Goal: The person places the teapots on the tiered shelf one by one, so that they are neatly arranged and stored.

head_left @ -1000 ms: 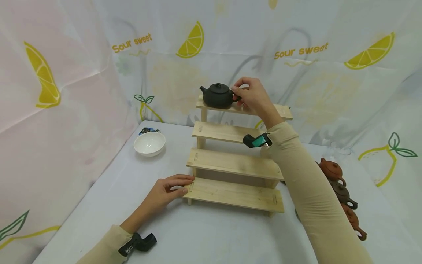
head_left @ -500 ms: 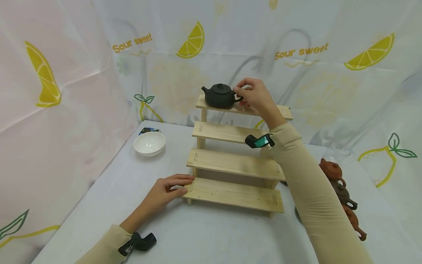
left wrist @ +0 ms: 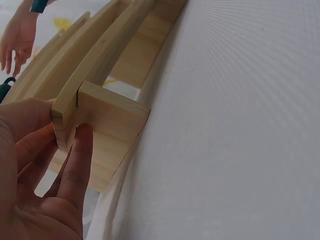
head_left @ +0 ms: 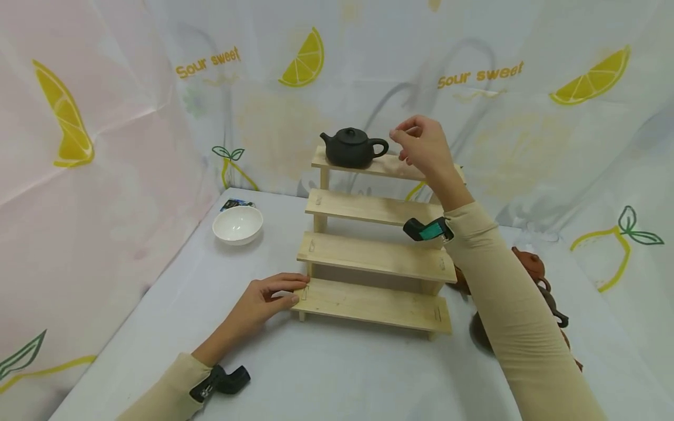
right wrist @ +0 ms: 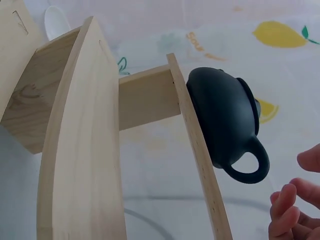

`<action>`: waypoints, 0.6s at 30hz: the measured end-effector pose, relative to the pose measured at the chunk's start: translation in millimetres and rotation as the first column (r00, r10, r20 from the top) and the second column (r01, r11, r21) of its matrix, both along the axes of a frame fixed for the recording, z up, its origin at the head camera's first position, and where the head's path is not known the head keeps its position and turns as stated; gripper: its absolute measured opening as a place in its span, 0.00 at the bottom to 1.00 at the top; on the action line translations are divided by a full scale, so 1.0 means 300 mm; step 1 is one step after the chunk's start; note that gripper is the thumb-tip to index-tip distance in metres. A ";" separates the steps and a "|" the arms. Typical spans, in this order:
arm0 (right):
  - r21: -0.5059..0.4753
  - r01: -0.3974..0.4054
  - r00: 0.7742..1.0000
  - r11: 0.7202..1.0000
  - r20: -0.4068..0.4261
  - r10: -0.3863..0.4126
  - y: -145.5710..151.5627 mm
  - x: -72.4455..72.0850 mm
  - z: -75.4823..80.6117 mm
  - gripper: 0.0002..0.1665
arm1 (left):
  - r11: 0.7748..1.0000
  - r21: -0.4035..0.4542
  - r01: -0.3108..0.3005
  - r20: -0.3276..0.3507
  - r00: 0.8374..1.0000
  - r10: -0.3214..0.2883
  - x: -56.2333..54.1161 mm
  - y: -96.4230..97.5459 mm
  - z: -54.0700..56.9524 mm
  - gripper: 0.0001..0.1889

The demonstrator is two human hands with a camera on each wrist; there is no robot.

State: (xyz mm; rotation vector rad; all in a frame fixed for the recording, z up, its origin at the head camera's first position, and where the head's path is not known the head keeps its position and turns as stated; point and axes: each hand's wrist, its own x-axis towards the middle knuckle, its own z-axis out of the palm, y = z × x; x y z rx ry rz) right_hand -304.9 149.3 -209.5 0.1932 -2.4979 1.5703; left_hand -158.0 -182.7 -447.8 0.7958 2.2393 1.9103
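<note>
A black teapot point(head_left: 350, 148) stands upright at the left end of the top board of a stepped wooden display stand point(head_left: 376, 254), its handle to the right. Just right of that handle is my right hand point(head_left: 423, 145), apart from it and holding nothing, fingers loosely bent. The right wrist view shows a gap between the teapot's handle point(right wrist: 252, 167) and the fingertips. My left hand point(head_left: 265, 301) grips the left end of the lowest board. In the left wrist view, fingers of the left hand point(left wrist: 55, 170) lie on both sides of that board's end.
A white bowl point(head_left: 238, 225) sits on the white-covered table, left of the stand, before a small dark card point(head_left: 237, 204). To the right, partly hidden behind my sleeve, are several brown and dark teapots point(head_left: 529, 264). A lemon-printed cloth point(head_left: 337, 64) hangs behind.
My right hand has let go of the teapot's handle and moved away to the right. The teapot stays on the top board. My left hand keeps its grip on the stand.
</note>
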 end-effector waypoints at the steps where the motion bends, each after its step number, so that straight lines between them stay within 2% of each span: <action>1: -0.003 -0.001 1.000 1.000 -0.013 0.001 0.003 0.006 0.002 0.11 | 1.000 -0.001 -0.002 -0.002 1.000 0.002 0.000 -0.002 0.002 0.15; 4: -0.012 -0.010 0.999 1.000 -0.039 0.010 0.014 0.024 0.003 0.11 | 1.000 -0.005 -0.005 -0.009 1.000 0.005 -0.002 -0.007 0.004 0.15; 18: -0.052 -0.012 0.998 0.999 -0.055 0.010 0.101 0.101 -0.020 0.13 | 1.000 0.007 0.005 -0.016 1.000 -0.005 -0.006 -0.004 -0.005 0.15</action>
